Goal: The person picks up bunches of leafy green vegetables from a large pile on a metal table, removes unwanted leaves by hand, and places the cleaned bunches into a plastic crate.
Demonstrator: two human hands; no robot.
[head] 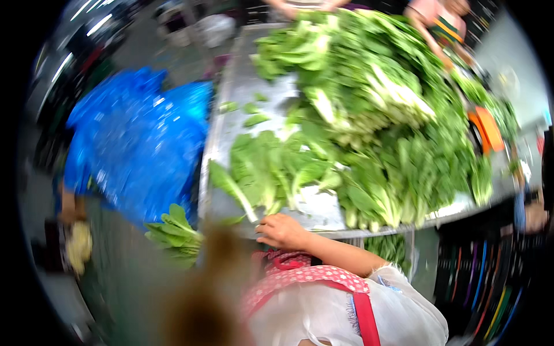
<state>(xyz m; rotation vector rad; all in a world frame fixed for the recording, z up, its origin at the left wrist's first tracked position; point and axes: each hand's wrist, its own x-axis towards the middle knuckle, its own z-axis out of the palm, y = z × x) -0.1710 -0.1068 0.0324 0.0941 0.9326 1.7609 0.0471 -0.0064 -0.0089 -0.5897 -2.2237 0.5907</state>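
Observation:
My right hand is at the near edge of a metal table, palm down with fingers bent. Its fingertips lie beside the pale stem of a single green leaf; whether they grip it cannot be told. Several leafy greens are spread just beyond. My left hand is out of view, and a brown blur close to the camera covers the area left of my apron. Left of that blur, a bunch of leafy greens shows beyond the table's left edge, its stems towards the blur.
A large heap of leafy greens covers the table's far and right parts. To the left stands a big blue plastic bag. An orange object is at the right. Two people stand across the table; more greens lie beneath it.

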